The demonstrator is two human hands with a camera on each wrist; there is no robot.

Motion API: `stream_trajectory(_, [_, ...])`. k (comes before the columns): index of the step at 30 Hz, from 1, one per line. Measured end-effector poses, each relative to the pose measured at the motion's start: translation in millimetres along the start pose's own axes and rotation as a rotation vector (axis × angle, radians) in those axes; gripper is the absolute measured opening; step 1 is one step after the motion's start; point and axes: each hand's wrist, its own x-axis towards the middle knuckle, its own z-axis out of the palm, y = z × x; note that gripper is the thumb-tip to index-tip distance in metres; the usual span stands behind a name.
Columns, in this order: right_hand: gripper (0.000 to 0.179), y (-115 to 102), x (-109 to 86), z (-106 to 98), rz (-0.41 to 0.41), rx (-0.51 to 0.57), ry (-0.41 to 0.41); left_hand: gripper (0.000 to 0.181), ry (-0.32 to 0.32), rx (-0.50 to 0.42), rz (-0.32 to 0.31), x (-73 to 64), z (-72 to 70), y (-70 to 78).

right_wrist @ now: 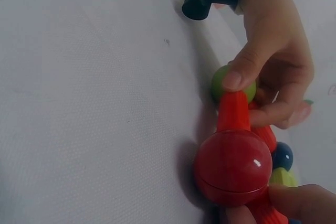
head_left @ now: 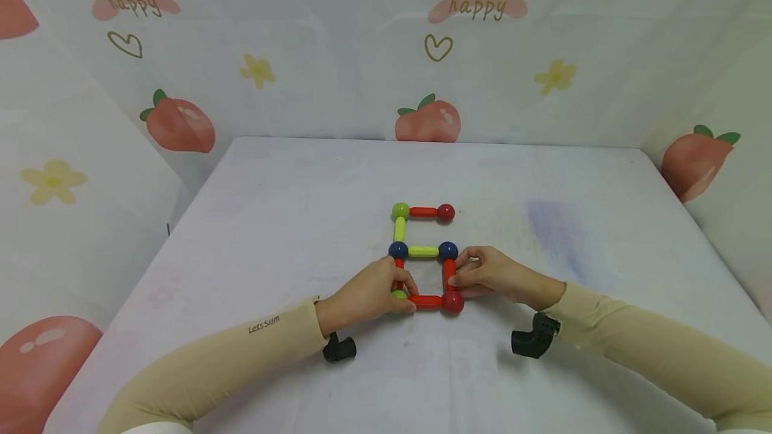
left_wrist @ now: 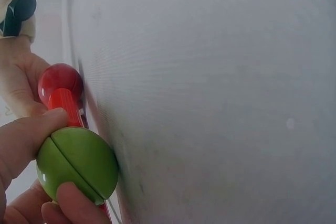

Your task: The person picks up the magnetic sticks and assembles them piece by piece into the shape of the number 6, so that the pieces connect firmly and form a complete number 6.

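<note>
A flat figure of coloured rods and balls, shaped like a 6, lies on the table. At its lower left corner my left hand [head_left: 375,292] grips the green ball [left_wrist: 79,163], with the thumb on the bottom red rod [head_left: 427,302]. My right hand [head_left: 497,276] pinches the right-side red rod [head_left: 449,273], just above the lower red ball [right_wrist: 234,167]. Two blue balls [head_left: 448,250] with a lime rod [head_left: 423,252] between them form the middle bar. Above, another lime rod [head_left: 400,229] leads to a green ball [head_left: 401,211], a red rod [head_left: 424,212] and a red ball [head_left: 446,212]. My left fingers partly hide the left red rod.
The white-covered table [head_left: 289,213] has a purple stain [head_left: 555,233] at the right. Behind and beside it hangs a printed cloth [head_left: 344,39] with peaches and hearts. Black wrist mounts [head_left: 535,335] stick out below both sleeves.
</note>
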Motion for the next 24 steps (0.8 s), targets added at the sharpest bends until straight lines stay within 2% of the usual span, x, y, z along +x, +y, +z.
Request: stream_trajectory(24, [0.032,2.7,1.8,-0.1,0.014,0.04,0.01,0.017,-0.016,0.0,-0.005,1.8,-2.1,0.2])
